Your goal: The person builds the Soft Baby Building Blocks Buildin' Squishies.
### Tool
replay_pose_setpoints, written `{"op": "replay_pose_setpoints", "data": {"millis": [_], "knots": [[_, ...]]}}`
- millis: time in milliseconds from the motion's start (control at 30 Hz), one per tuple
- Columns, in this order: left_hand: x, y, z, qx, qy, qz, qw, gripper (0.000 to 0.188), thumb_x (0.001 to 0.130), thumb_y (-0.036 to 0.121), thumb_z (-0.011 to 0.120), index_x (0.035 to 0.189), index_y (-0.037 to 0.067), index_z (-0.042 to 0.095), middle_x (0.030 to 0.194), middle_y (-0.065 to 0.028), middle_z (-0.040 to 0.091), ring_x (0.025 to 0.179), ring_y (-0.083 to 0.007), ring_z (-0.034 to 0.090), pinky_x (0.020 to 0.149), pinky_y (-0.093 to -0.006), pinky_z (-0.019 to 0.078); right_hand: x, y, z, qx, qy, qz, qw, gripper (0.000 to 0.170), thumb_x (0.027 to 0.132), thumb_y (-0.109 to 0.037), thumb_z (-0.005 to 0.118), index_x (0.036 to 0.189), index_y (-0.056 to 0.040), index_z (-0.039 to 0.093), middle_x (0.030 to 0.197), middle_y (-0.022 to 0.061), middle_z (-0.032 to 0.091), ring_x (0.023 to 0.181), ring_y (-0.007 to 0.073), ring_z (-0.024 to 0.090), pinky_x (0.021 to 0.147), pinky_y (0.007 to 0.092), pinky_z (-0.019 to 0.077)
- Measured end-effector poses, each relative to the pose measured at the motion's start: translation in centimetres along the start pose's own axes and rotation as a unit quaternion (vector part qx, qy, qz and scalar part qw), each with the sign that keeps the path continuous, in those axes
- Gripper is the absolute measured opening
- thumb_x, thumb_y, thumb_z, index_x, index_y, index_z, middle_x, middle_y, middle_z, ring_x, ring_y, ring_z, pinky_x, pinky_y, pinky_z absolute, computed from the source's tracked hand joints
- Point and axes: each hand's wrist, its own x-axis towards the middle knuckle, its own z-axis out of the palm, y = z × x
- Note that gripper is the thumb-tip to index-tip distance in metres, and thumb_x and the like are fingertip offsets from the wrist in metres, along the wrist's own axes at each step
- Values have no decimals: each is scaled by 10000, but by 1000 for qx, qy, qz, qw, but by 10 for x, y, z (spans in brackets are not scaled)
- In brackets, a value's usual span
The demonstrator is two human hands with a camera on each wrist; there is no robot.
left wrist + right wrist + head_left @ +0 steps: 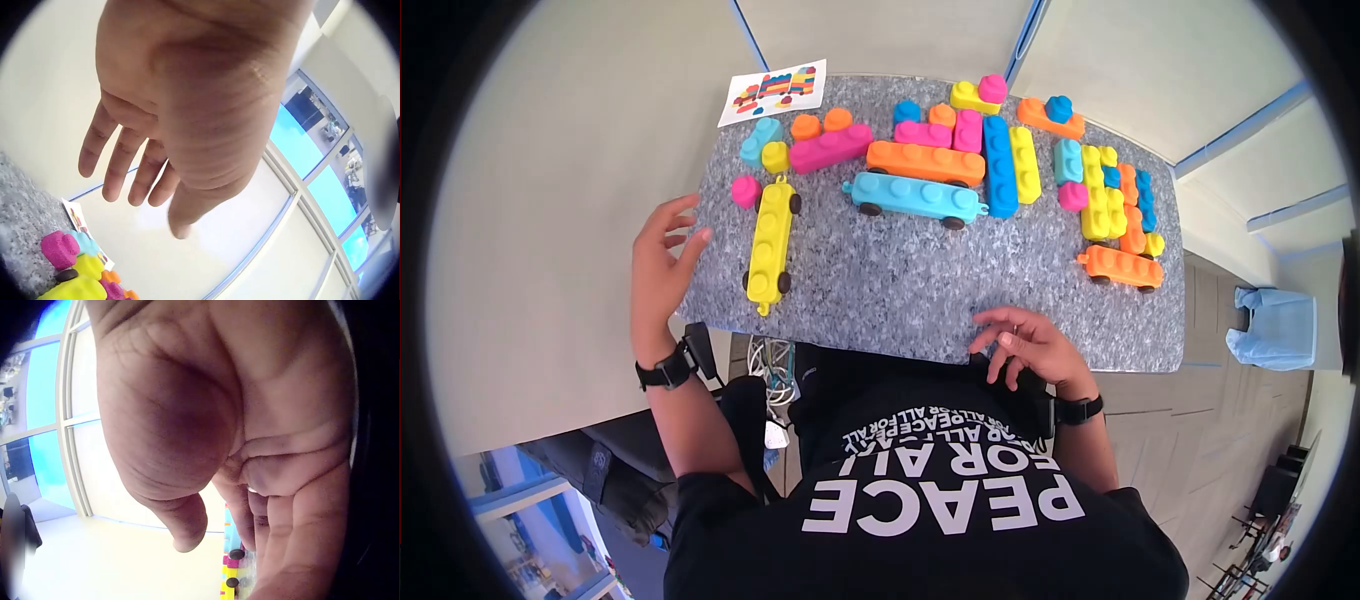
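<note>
My left hand [665,255] hangs off the table's left edge, fingers loosely bent and holding nothing. Nearest to it are a small magenta block [745,191] and a yellow wheeled base [771,240] with black wheels. Over the table's front edge is my right hand [1035,345], empty, its fingers relaxed. In the middle lies a light blue wheeled base [915,198], with an orange long block [925,162] behind it. An orange wheeled base [1122,267] sits at the right, with several yellow, orange and blue blocks behind it.
A picture card [773,93] of a block train lies at the grey speckled table's [880,290] back left corner. Behind the bases are a magenta long block [831,149], a blue long block [999,167] and a yellow long block [1025,165]. A light blue bag [1272,328] stands beyond the right side.
</note>
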Motion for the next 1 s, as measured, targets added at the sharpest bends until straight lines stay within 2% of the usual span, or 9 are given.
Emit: {"op": "replay_pose_setpoints", "data": {"millis": [100, 200, 300, 500, 600, 700, 800, 900, 1000], "knots": [[11, -8, 24, 76, -32, -37, 996, 483, 962, 225, 943, 1367, 41, 753, 1294, -121, 805, 1125, -293, 793, 934, -430, 635, 0, -2, 1, -2, -4, 0, 1000, 494, 1202, -202, 643, 1636, 16, 552, 1360, 217, 794, 889, 266, 851, 604, 326, 672], [5, -8, 66, 165, -41, -22, 985, 633, 890, 373, 994, 1362, 42, 733, 1226, -166, 799, 1108, -383, 796, 907, -490, 637, -1, -1, 2, -6, 1, -2, 1000, 490, 1202, -200, 641, 1636, 10, 555, 1364, 215, 794, 887, 266, 850, 606, 326, 673], [2, 10, 95, 214, -46, -57, 974, 770, 825, 473, 1017, 1386, 50, 703, 1211, -192, 801, 1115, -434, 788, 915, -547, 630, -2, -1, 3, -10, 3, -4, 1000, 493, 1202, -201, 641, 1639, 10, 553, 1366, 212, 794, 886, 263, 849, 608, 327, 674], [3, 10, 116, 258, -60, -104, 959, 696, 817, 394, 1014, 1339, 61, 698, 1216, -198, 803, 1135, -451, 787, 931, -549, 631, -1, 0, 0, -12, -9, -9, 1000, 484, 1210, -187, 609, 1649, 6, 541, 1374, 234, 782, 898, 276, 854, 609, 330, 683], [-2, 23, 109, 204, -14, -43, 978, 643, 827, 303, 991, 1371, 90, 723, 1209, -189, 806, 1146, -462, 782, 947, -550, 628, 0, 2, -1, -10, -12, -15, 1000, 484, 1210, -180, 608, 1653, 4, 538, 1367, 236, 784, 884, 277, 851, 604, 336, 684], [0, 48, 96, 91, -4, 191, 977, 647, 839, 227, 962, 1438, 130, 741, 1252, -144, 797, 1193, -419, 759, 1040, -542, 586, 1, 4, -1, 3, -14, -22, 1000, 505, 1179, -126, 659, 1655, -6, 544, 1399, 215, 764, 918, 256, 837, 617, 318, 674], [-12, 106, 102, 70, -116, 245, 960, 661, 860, 172, 932, 1498, 158, 761, 1378, -94, 789, 1310, -372, 699, 1168, -524, 492, 11, 22, 4, -11, 76, -156, 985, 614, 1074, -55, 812, 1640, -35, 574, 1468, 136, 726, 1001, 182, 784, 653, 254, 638], [-28, 126, 141, 76, -169, 300, 936, 688, 841, 225, 941, 1503, 175, 760, 1399, -30, 782, 1274, -284, 677, 1135, -500, 457, 21, 10, 15, -140, 171, -227, 948, 800, 912, -46, 969, 1627, -67, 611, 1519, 93, 688, 1128, 127, 731, 731, 256, 627], [-42, 126, 183, 76, -214, 323, 919, 722, 825, 249, 952, 1516, 185, 751, 1404, -8, 780, 1236, -251, 671, 1083, -483, 456, 24, -4, 13, -275, 194, -222, 915, 898, 789, -98, 1052, 1593, -86, 654, 1518, 91, 690, 1247, 163, 714, 923, 326, 641]]}}
